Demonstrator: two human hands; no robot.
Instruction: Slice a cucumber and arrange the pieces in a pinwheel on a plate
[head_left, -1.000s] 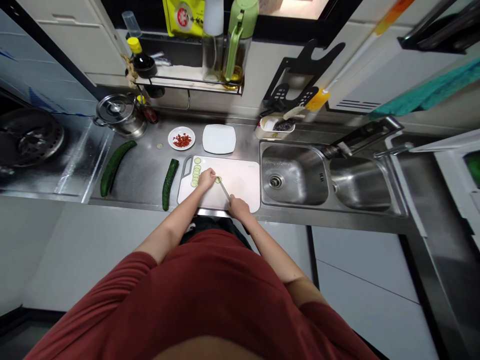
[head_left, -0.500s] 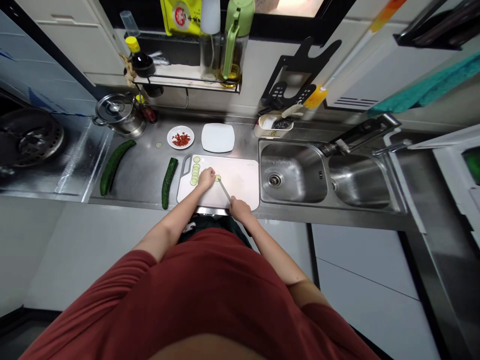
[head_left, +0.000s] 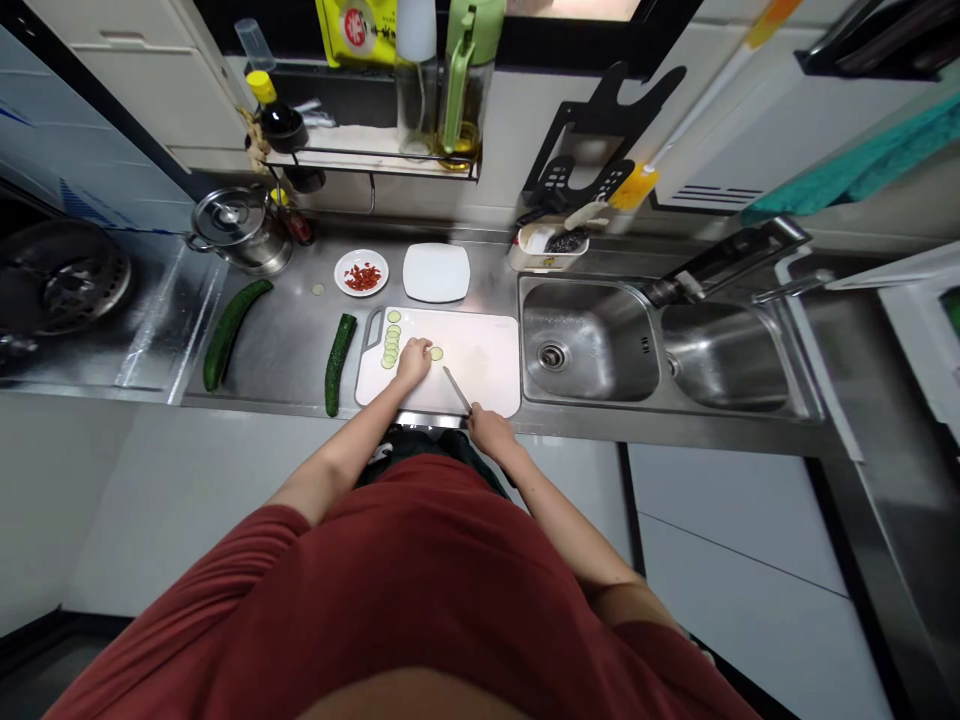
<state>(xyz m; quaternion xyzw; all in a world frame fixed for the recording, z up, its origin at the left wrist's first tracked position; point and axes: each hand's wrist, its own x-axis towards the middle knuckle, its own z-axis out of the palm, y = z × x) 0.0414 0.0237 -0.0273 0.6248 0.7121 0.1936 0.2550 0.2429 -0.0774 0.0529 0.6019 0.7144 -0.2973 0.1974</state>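
A white cutting board (head_left: 480, 345) lies on the steel counter. My right hand (head_left: 491, 432) grips a knife (head_left: 456, 388) by its handle, the blade over the board and pointing up and left. My left hand (head_left: 415, 362) is on the board with its fingers drawn together; whatever is between them is too small to make out. Just right of its fingertips lies a single round cucumber slice (head_left: 436, 353). Several overlapping slices (head_left: 391, 345) form a column at the board's left side. A dark green cucumber piece (head_left: 340, 365) rests left of the board.
Farther left lies a whole cucumber (head_left: 234, 330). Behind the board are a plate of red pieces (head_left: 361, 273) and a white square plate (head_left: 436, 273). A lidded pot (head_left: 240, 230) stands back left. To the right is a double sink (head_left: 589, 340).
The knife and my right hand have moved slightly right and down, so the blade tip is now apart from the single slice. My left hand has barely moved.
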